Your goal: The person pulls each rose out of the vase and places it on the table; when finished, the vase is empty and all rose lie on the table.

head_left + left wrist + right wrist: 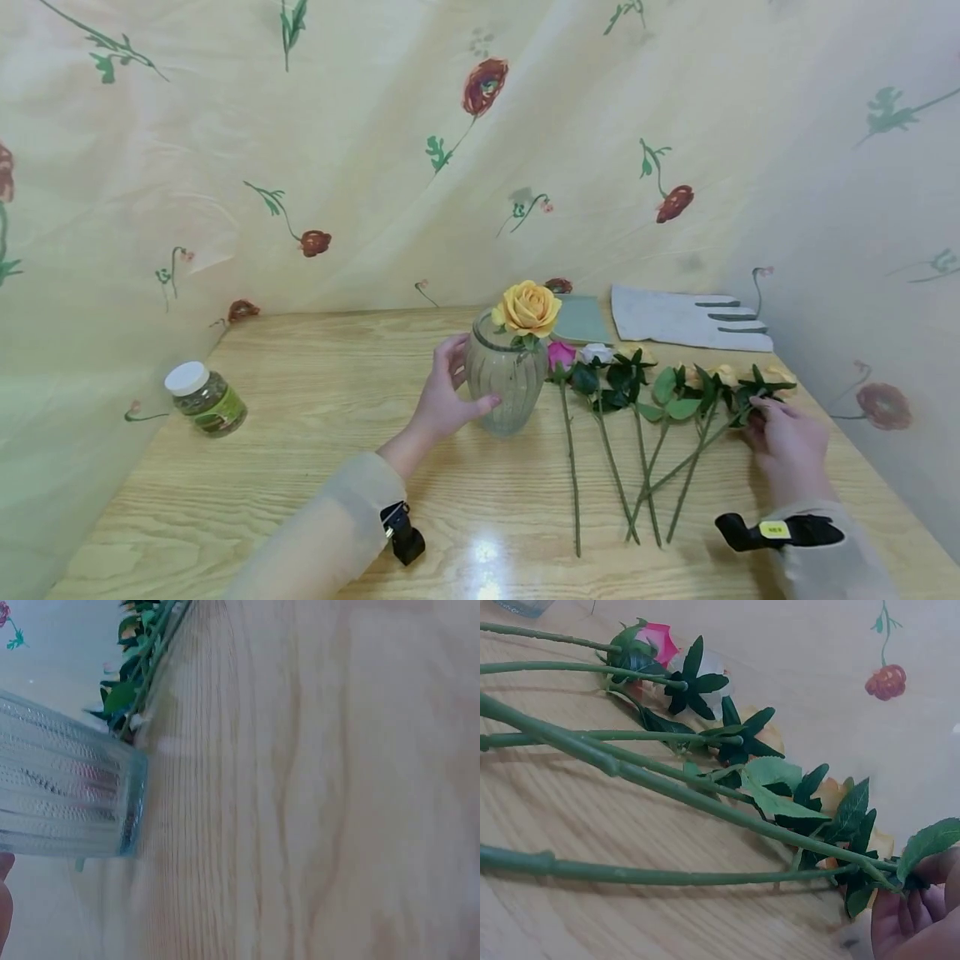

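Observation:
My left hand (pixel 448 402) holds a ribbed clear glass vase (pixel 506 387), thumb on the near side and fingers round its left. A yellow rose (pixel 528 308) stands at the vase's mouth. In the left wrist view the lower part of the vase (pixel 64 780) shows beside a fingertip. At the right, my right hand (pixel 791 442) pinches a rose stem just below its leaves and pale yellow bloom (pixel 780 379). That stem (pixel 727 814) crosses over other stems in the right wrist view. A pink rose (pixel 561 356), a white rose (pixel 597 353) and several yellowish roses lie alongside.
A jar (pixel 210 400) with a white lid and green label stands at the left. Behind the roses lie a pale grey-green flat sheet (pixel 581 317) and a white glove-like cloth (pixel 667 317) with dark slits. Floral fabric (pixel 375 150) hangs round the wooden table (pixel 315 483).

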A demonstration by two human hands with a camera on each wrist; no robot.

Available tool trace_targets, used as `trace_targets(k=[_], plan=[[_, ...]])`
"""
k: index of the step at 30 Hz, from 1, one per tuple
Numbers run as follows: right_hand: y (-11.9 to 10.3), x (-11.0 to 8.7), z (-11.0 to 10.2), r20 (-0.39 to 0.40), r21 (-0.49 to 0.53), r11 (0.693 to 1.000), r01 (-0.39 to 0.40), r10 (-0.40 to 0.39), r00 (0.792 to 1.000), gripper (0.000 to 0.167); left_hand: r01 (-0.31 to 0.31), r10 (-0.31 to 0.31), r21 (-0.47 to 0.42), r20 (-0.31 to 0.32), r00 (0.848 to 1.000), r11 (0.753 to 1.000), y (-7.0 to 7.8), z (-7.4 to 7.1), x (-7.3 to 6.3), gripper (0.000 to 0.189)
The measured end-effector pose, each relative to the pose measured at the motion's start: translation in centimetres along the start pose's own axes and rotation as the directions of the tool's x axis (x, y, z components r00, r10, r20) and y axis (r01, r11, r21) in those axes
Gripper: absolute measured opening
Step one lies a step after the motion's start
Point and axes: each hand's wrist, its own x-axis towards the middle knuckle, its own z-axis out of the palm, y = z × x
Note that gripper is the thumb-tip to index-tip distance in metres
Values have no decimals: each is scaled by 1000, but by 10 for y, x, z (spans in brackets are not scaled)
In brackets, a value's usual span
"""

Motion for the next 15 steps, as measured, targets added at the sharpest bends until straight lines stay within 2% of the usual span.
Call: trace_targets(k=[3, 7, 12, 15], plan=[[2, 2, -3, 10, 30, 999, -12, 12, 1000, 11, -14, 14, -27, -13, 1000, 1000, 0, 2, -1, 84], [5, 4, -6, -13, 49, 998, -28, 28, 1000, 15, 12, -12, -50, -10, 1000, 999, 5, 4, -2, 83], [9, 6, -7, -35, 15, 1000, -27, 28, 999, 20, 35, -36, -50, -4, 999, 998, 25, 3, -4, 79], [10, 7, -7, -70, -50, 999, -8, 5, 998, 23, 43, -43, -45, -3, 999, 998, 23, 1, -4, 80]])
